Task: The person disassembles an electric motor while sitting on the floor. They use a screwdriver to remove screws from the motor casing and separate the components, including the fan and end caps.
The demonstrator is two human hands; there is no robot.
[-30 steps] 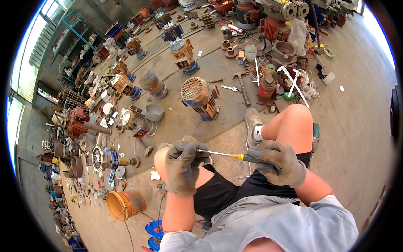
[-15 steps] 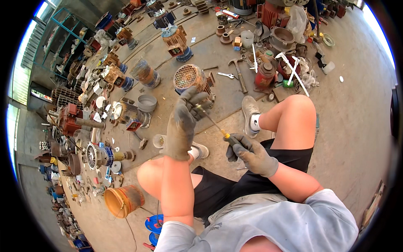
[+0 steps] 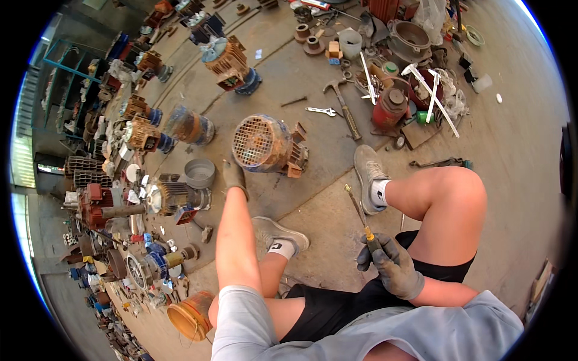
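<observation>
Right hand (image 3: 394, 269) gripping a yellow-collared screwdriver (image 3: 368, 233), left hand (image 3: 235, 177) stretched out beside a rusty motor (image 3: 259, 144).
The right hand is closed around the handle, the tip pointing to eleven o'clock with a small yellowish lump (image 3: 347, 188) on it; the motor stands on the floor (image 3: 319, 253) at half past ten from there. The left hand is at the motor's seven o'clock, a grey bowl (image 3: 203, 174) towards its nine; I cannot tell whether its fingers grip anything. Good handling would mean a steady, raised tip, away from the bare knee (image 3: 460, 195) at half past one.
</observation>
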